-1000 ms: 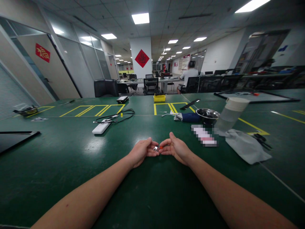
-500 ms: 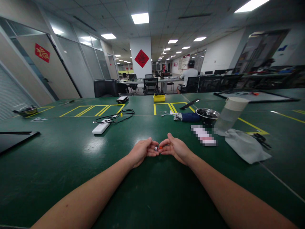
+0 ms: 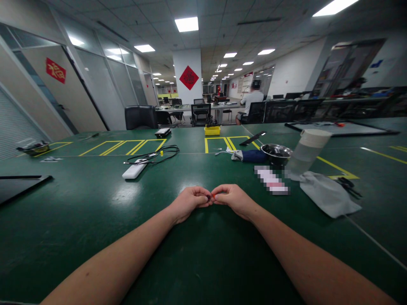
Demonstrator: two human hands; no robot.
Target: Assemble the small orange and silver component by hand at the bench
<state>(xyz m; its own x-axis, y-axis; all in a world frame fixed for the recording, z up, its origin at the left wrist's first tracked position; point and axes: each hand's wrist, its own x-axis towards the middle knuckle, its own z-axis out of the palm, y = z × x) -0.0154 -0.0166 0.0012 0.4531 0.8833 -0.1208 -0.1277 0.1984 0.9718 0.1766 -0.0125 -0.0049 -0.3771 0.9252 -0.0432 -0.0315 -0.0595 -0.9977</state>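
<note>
My left hand (image 3: 187, 204) is closed just above the table, its thumb and fingers pinching a small dark piece (image 3: 208, 197). Directly beside it, my right hand (image 3: 238, 202) pinches a small orange-red piece (image 3: 214, 196). The fingertips of both hands meet or nearly meet, and the two pieces lie very close together. Fingers cover most of each piece, so their exact kind cannot be made out, nor whether they touch.
On the green table (image 3: 95, 237), a white power bank (image 3: 135, 170) and a black cable (image 3: 171, 149) lie ahead left. Ahead right are a metal bowl (image 3: 276, 156), a plastic bottle (image 3: 307, 153), a grey pouch (image 3: 327, 195) and a pixelated phone-like item (image 3: 271, 181). A person (image 3: 253, 101) sits farther off.
Both thumbs have come down from a raised position onto the fingers, closing both hands. The silver-and-dark piece in the left hand and the orange-red piece in the right are now more covered.
</note>
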